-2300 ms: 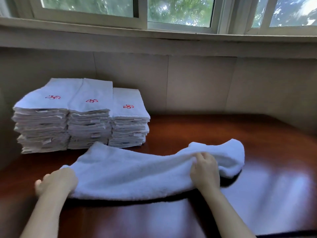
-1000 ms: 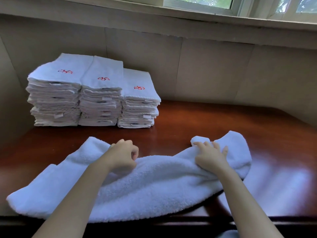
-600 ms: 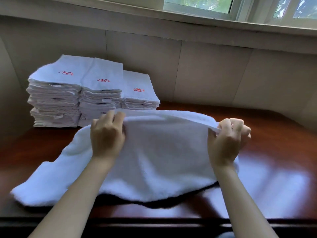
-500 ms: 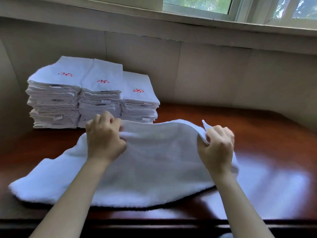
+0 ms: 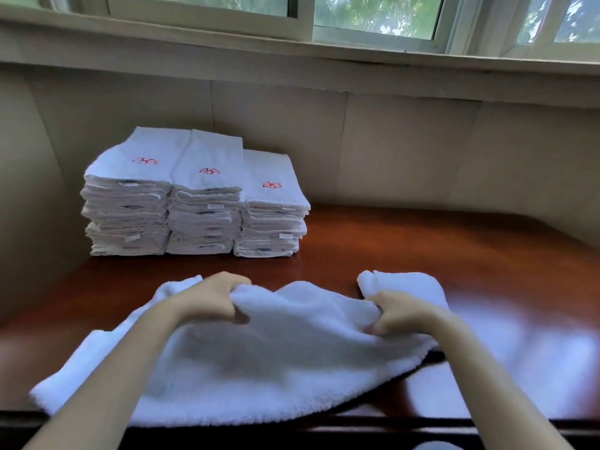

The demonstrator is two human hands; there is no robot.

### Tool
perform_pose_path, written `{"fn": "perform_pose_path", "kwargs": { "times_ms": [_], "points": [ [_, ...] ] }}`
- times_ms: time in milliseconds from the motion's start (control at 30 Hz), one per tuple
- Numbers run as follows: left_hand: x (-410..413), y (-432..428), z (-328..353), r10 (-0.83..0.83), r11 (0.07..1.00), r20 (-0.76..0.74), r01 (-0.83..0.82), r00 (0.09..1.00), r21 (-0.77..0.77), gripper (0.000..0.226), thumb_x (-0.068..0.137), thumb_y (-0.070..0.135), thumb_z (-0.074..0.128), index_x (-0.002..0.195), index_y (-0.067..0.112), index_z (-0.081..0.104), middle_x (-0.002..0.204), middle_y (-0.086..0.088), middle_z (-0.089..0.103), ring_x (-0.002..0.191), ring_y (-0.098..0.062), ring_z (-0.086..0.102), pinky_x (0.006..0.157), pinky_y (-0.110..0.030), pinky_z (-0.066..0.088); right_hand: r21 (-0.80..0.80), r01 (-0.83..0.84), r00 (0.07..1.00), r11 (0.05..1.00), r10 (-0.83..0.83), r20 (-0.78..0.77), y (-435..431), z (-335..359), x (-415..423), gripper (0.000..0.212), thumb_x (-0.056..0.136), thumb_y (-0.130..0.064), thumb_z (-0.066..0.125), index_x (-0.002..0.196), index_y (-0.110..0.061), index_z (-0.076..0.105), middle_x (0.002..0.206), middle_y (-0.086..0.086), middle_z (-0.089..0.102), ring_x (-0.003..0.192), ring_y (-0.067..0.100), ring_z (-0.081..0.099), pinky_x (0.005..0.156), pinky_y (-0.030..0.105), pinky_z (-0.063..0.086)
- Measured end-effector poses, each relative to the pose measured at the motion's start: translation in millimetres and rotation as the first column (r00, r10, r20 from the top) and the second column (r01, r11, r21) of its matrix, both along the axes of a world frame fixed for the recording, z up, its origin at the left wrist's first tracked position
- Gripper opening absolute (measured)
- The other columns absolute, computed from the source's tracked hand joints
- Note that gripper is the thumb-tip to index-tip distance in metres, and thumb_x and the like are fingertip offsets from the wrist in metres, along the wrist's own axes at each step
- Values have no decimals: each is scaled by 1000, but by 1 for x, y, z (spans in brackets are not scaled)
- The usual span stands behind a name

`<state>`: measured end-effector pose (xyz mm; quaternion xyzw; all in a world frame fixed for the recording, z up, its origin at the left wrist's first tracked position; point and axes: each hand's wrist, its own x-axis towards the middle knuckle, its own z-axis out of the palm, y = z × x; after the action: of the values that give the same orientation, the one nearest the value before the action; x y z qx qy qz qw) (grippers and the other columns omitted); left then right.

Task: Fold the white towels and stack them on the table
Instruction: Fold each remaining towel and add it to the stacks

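towel (image 5: 259,368) lies at near edge of table (image 5: 422,248), long axis left-right; left hand (image 5: 211,300) and right hand (image 5: 399,315), set apart, each clamp a fistful of its far edge; stacks (image 5: 194,196) far left, nearer left hand.

Dim window light (image 5: 373,14), table (image 5: 535,336) glare, blurred hands

towel (image 5: 276,368) front on table (image 5: 422,248) | stacks (image 5: 194,203) behind left

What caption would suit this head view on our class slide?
The left hand and right hand grip a loose towel on the table before three towel stacks.
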<state>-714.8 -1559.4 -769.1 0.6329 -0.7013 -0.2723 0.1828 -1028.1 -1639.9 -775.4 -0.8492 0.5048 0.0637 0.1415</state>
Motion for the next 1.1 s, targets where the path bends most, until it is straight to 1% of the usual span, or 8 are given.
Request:
{"fn": "perform_pose_path", "kwargs": {
  "times_ms": [200, 367, 533, 600, 667, 767, 867, 1100],
  "points": [
    [60, -35, 84, 445, 867, 484, -226, 754, -445, 10, 87, 25, 60, 86, 25, 50, 107, -5, 66, 104, -27, 60, 83, -35, 40, -507, 227, 969, 832, -247, 28, -73, 90, -25, 11, 85, -26, 61, 76, -25, 55, 99, -1, 65, 105, 24, 56, 82, 33, 29],
    [82, -40, 157, 774, 472, 272, -234, 572, -850, 18, 81, -7, 50, 92, 2, 60, 91, -25, 63, 86, -40, 61, 81, -41, 31, -763, 392, 912, 514, -323, 252, -87, 164, -36, 25, 77, 3, 41, 76, -18, 55, 82, 9, 67, 66, 27, 54, 84, 36, 30],
    [79, -13, 192, 842, 277, 180, -120, 509, -953, 13, 76, -4, 46, 78, -4, 59, 75, -29, 58, 74, -43, 57, 77, -46, 32, -896, 366, 925, 250, -204, 321, -69, 196, -48, 18, 81, 2, 47, 90, -7, 60, 82, 18, 68, 75, 36, 63, 84, 37, 29],
    [73, 2, 191, 842, 301, 219, -93, 493, -949, 23, 75, 5, 39, 76, -1, 61, 75, -28, 61, 75, -42, 59, 77, -44, 31, -854, 366, 929, 370, -199, 313, -55, 188, -58, 17, 84, -4, 50, 90, -14, 62, 89, 14, 69, 87, 36, 63, 78, 34, 30],
    [66, 18, 180, 739, 567, 435, -127, 514, -814, 23, 86, 8, 42, 79, 16, 63, 91, -17, 67, 89, -36, 62, 81, -40, 32, -737, 287, 958, 612, -189, 216, -40, 168, -74, 19, 85, -14, 56, 74, -29, 59, 88, 2, 70, 91, 27, 63, 76, 31, 36],
    [56, 45, 139, 178, 975, 781, -213, 598, -59, 6, 86, 32, 60, 84, 35, 54, 96, 12, 61, 93, -12, 57, 75, -28, 43, -286, 133, 988, 949, -149, -35, -12, 111, -98, 23, 74, -17, 62, 54, -28, 57, 58, -11, 59, 58, 5, 58, 54, 20, 41],
    [38, 66, 81, -154, 901, 717, -202, 680, 385, 40, 77, 42, 71, 112, 26, 59, 86, 17, 46, 79, -2, 48, 56, -11, 37, 40, 100, 953, 994, -84, -290, 11, 40, -108, 5, 70, -20, 57, 67, -15, 57, 71, 9, 63, 58, 18, 51, 56, 26, 37],
    [19, 71, 9, -146, 922, 618, -121, 772, 369, 48, 72, 29, 76, 107, 27, 43, 106, 6, 38, 91, -15, 44, 61, -18, 36, -105, 182, 973, 978, -195, -125, 32, -18, -112, 26, 81, -11, 40, 91, -26, 58, 102, -4, 50, 103, 20, 52, 73, 25, 36]
  ]
}}
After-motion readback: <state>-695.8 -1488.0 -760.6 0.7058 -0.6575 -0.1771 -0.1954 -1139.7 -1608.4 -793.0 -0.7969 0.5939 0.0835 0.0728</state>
